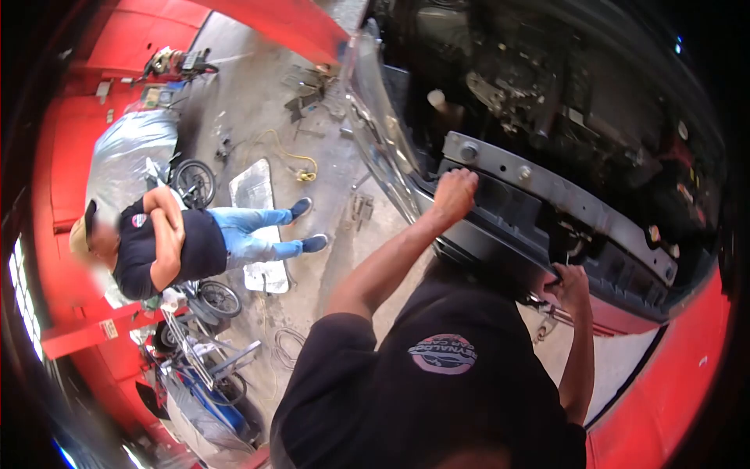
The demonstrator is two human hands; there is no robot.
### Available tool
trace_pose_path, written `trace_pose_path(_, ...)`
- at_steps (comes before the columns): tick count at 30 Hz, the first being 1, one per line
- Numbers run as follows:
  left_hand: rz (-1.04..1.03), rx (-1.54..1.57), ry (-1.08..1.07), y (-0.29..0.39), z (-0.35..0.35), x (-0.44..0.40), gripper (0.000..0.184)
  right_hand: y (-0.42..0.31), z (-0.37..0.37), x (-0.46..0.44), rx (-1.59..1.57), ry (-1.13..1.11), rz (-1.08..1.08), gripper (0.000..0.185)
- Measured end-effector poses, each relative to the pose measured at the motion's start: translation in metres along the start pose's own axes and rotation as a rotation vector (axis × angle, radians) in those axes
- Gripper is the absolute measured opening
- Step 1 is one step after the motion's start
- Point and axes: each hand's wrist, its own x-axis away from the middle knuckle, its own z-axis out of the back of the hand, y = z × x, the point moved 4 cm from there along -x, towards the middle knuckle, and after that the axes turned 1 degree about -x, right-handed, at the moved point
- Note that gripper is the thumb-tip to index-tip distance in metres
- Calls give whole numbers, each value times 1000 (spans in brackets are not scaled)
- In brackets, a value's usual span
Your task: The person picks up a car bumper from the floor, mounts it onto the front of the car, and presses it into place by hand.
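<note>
A car with its engine bay [539,78] exposed stands in front of me. My left hand [455,194] is closed over the upper edge of the dark front bumper [496,248], near the headlight [387,152]. Farther right, my right hand [570,285] has its fingers curled on the same bumper's edge; the thumb side is partly hidden. Just beyond both hands runs a grey metal crossbar [558,184] with bolts and holes. Between my hands, dark plastic and a gap behind the bumper are visible.
At the left, a person [172,242] stands with folded arms. Behind them are several bikes [207,375] and a covered vehicle [133,148]. On the concrete floor lie a silvery mat [254,195], a yellow cord [305,173] and loose parts [305,90]. A red post [289,27] stands near the car.
</note>
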Motion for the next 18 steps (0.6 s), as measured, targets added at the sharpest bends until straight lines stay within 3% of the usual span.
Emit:
trace_pose_path(1, 6, 10, 30, 3, -1, 0, 1, -3, 3, 1, 2, 31, 26, 63)
trace_pose_path(6, 77, 59, 62, -3, -10, 2, 6, -5, 5, 0, -24, 60, 52, 60)
trace_pose_path(13, -168, 47, 42, -4, 0, -4, 5, -4, 4, -2, 14, -36, -1, 61)
trace_pose_path(18, 84, 123, 153, -10, 5, 0, 16, -4, 3, 1, 34, -45, -16, 59)
